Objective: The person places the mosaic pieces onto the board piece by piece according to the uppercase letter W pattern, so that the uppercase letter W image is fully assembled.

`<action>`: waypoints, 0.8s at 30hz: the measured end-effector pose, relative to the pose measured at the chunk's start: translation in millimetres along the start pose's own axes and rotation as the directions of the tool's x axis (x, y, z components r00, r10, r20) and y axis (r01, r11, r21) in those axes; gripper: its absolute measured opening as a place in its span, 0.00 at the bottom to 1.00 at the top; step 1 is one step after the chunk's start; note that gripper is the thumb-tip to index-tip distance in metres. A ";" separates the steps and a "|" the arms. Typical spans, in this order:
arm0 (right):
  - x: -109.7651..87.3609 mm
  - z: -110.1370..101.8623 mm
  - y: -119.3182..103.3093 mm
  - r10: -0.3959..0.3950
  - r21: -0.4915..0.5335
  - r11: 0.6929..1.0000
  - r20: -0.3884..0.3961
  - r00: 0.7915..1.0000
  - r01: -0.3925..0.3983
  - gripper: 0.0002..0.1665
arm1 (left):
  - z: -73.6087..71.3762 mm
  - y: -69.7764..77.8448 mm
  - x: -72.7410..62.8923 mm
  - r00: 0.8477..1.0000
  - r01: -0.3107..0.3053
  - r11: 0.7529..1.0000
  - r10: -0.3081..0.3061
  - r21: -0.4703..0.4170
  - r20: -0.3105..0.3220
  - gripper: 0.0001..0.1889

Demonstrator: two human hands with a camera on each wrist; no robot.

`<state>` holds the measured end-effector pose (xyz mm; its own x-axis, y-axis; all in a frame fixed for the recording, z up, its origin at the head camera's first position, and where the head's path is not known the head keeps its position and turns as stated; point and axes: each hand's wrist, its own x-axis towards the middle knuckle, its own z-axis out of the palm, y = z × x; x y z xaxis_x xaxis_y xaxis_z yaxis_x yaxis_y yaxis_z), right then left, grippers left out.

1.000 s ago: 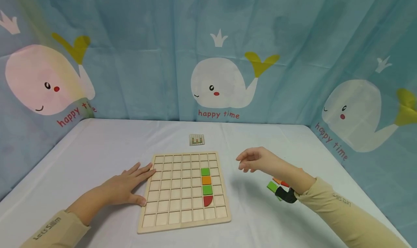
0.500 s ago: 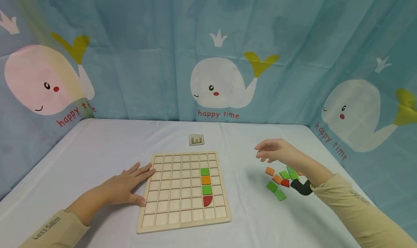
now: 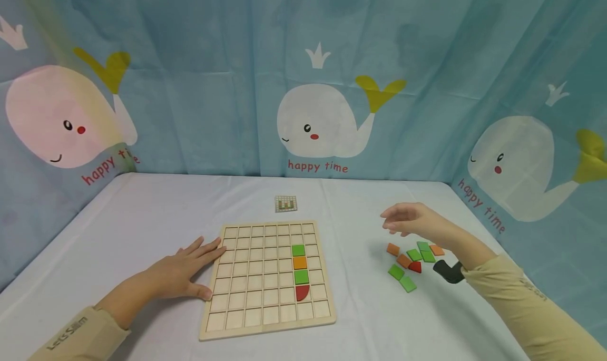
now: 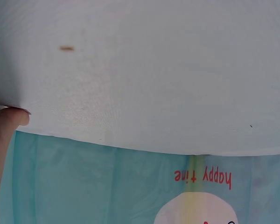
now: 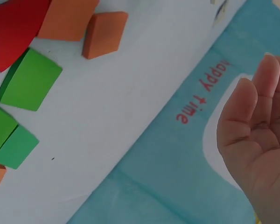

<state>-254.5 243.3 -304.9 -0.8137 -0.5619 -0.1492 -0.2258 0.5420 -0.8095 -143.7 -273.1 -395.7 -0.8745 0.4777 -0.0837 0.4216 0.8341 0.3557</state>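
A wooden grid board (image 3: 265,327) lies on the white table. One of its columns, right of the middle, holds a green tile (image 3: 298,250), an orange tile (image 3: 300,262), another green tile and a red quarter-round tile (image 3: 302,292). My left hand (image 3: 177,271) rests flat with spread fingers at the board's left edge. Above the loose tiles on the right hovers my right hand (image 3: 422,224), its fingers loosely bent and holding nothing. Beneath it lie several green tiles (image 3: 396,272), several orange tiles (image 3: 392,249) and a red tile (image 5: 11,30).
A small card (image 3: 286,204) with a printed grid pattern lies behind the board. The black wrist strap (image 3: 448,271) shows at the right sleeve. A blue whale-print curtain (image 3: 213,87) stands along the table's back and sides.
My right hand has moved to the right, away from the board, and now hovers by the loose tiles, uncovering more of them. My left hand has stayed in place.
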 end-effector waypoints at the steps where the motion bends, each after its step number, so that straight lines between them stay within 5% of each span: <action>1: -0.3 -1.1 1.7 -0.003 -0.002 1.000 0.003 1.000 0.003 0.23 | 0.4 0.0 0.0 1.000 -0.005 1.000 0.005 0.002 -0.002 0.52; 24: -2.4 -21.8 40.9 0.002 -0.139 0.990 0.063 0.998 0.006 0.24 | -0.8 1.5 0.3 1.000 -0.004 1.000 0.004 0.006 -0.002 0.51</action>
<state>-273.4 280.5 -325.3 -0.7788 -0.5988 -0.1866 -0.3031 0.6198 -0.7239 -143.5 -272.0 -394.4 -0.8733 0.4805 -0.0806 0.4265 0.8338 0.3505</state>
